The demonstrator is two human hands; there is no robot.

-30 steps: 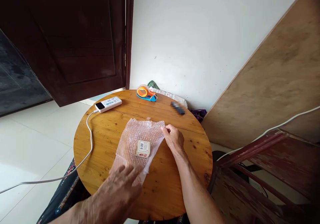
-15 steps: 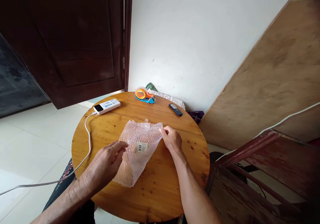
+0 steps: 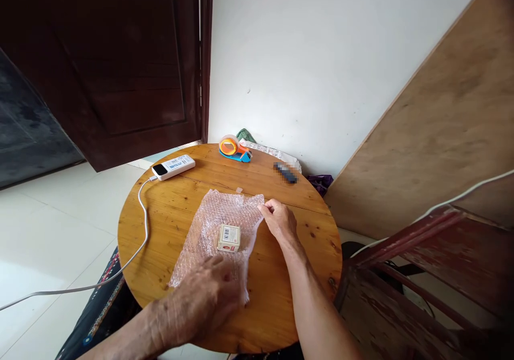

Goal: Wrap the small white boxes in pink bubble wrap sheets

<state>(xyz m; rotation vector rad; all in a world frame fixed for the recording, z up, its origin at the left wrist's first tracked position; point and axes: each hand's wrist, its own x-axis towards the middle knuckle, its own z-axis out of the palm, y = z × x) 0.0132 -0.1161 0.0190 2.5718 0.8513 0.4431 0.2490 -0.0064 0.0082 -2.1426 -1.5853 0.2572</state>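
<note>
A sheet of bubble wrap [image 3: 201, 218] lies spread on the round wooden table [image 3: 160, 210]. On top of it, uncovered, sits a small cream box [image 3: 229, 238] with a barcode label on its upper face. My right hand [image 3: 279, 218] pinches the wrap's far right corner between thumb and fingers. Over the near part of the wrap is my left hand [image 3: 209, 290], smeared by motion, just below the box. Its fingertips are too blurred to show whether they grip the wrap.
An orange and blue tape dispenser [image 3: 235, 148] stands at the table's far edge. Right of it lies a dark, pixelated object [image 3: 285, 173]. A white power bank [image 3: 174, 167] with a cable [image 3: 145, 215] rests at the left. A wooden board [image 3: 433, 119] leans at the right.
My left hand has moved down and toward the right. The near flap of bubble wrap that covered the box is folded back, leaving the box bare. My right hand keeps its corner.
</note>
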